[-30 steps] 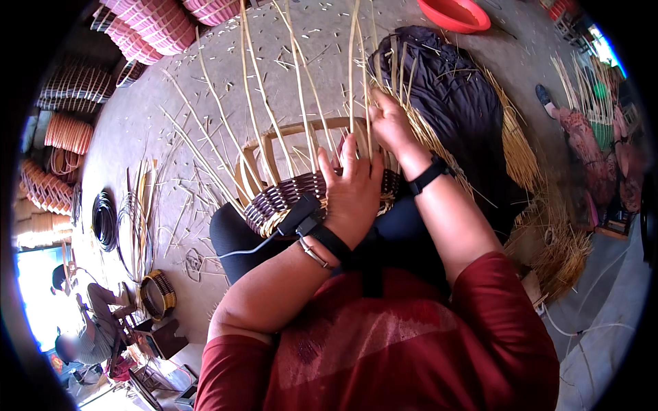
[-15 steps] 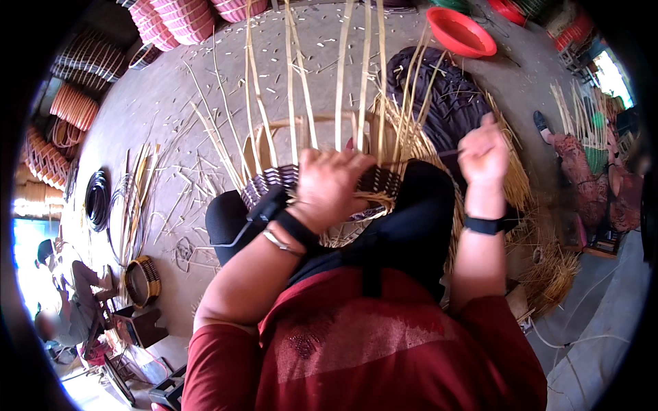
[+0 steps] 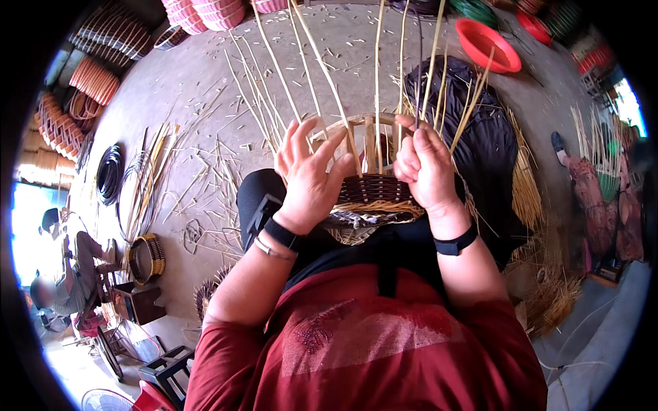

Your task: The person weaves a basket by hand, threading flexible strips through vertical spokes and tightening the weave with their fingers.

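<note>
A partly woven basket (image 3: pixel 373 188) of dark brown and natural strands rests on my lap, tall pale stakes (image 3: pixel 377 82) fanning up from it around a curved wooden form (image 3: pixel 369 133). Over its left part, my left hand (image 3: pixel 308 171) is open, fingers apart and bent among the stakes; whether they touch any is unclear. At the basket's right side my right hand (image 3: pixel 421 157) is closed on a thin dark strand (image 3: pixel 418 82) that runs upward.
Dark cloth (image 3: pixel 486 157) covers straw bundles (image 3: pixel 531 205) at my right, below a red basin (image 3: pixel 486 44). Stacked baskets (image 3: pixel 92 79) line the left. Dark coils (image 3: pixel 110 175) and scraps lie on the floor. Co-workers sit at left (image 3: pixel 89 267) and right (image 3: pixel 586 205).
My right hand moved out rightward, then back in to the basket, now holding the dark strand. My left hand lifted from the weave and shifted left, fingers spreading. The view has shifted too.
</note>
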Available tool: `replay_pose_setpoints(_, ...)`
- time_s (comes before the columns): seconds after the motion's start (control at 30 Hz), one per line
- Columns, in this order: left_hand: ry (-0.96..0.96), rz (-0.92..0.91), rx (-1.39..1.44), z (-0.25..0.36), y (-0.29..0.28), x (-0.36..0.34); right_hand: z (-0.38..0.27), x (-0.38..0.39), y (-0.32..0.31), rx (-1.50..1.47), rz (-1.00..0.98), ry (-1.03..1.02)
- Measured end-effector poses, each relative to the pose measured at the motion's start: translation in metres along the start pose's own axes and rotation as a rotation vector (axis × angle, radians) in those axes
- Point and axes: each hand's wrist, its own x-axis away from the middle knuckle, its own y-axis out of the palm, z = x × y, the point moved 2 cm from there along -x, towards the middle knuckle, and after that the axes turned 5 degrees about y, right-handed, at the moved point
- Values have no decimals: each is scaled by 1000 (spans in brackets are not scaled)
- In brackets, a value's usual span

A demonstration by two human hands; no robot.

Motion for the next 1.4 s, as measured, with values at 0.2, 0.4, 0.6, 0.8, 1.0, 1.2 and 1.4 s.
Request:
replay_pose_setpoints(0.2, 176, -61, 126, 36, 34, -30, 2, 9, -4, -71, 128, -85)
replay_pose_setpoints(0.4, 104, 62, 209, 26, 37, -15, -11, 20, -32, -91, 278, -47)
replay_pose_setpoints(0.6, 140, -166, 88, 58, 36, 19, -26, -28, -32, 247, 402, -16)
replay_pose_setpoints(0.8, 109, -216, 59, 61, 31, 6, -19, -71, 1, 1345, 314, -426)
replay_pose_setpoints(1.0, 138, -152, -15, 68, 24, 2, -17, 33, -59, 156, 289, -78)
replay_pose_setpoints(1.2, 360, -219, -38, 99, 42, -8, 3, 44, -97, -417, 365, 127)
replay_pose_setpoints(1.4, 214, -413, -10, 109, 48, -29, -12, -58, -72, 789, 498, 72)
